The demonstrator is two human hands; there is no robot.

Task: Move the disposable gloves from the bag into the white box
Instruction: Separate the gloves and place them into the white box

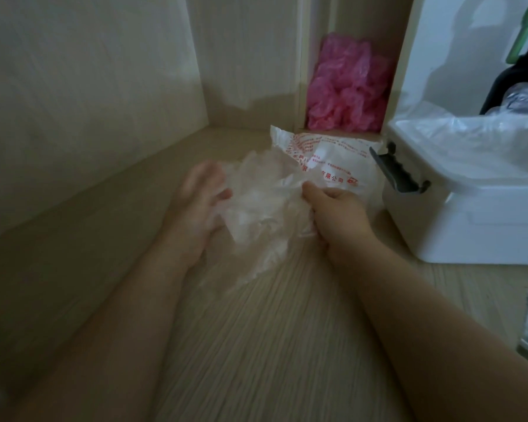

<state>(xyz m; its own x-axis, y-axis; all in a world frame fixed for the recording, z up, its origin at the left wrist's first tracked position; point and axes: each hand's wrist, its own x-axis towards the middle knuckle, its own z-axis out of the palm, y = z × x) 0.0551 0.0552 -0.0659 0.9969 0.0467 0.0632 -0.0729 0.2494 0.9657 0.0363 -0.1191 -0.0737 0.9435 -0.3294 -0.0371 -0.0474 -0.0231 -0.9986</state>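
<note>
The right hand (336,208) clenches the gloves (256,214) just beside the bag (333,156), left of the box (470,220); the left hand (201,202) blurs against them, grip unclear; loose film could slip free or snag the latch (397,175).

Crumpled clear gloves (261,205), printed bag (333,156), open white box (470,226)

Clear gloves (262,208) bunched between both hands on the wood-grain desk (256,345).

We note the right hand (336,211) curled round the bunch's 3 o'clock edge, thumb on top. The left hand (201,193), blurred, touches the 9 o'clock side; its grip is unreadable. The red-printed bag (339,153) lies at 1 o'clock, partly overlapped by the bunch. The white box (470,233) stands open at 3 o'clock, with its grey latch (398,172) toward the bag and clear film (476,144) heaped inside. Pink crumpled plastic (348,89) sits at 12 o'clock.
</note>
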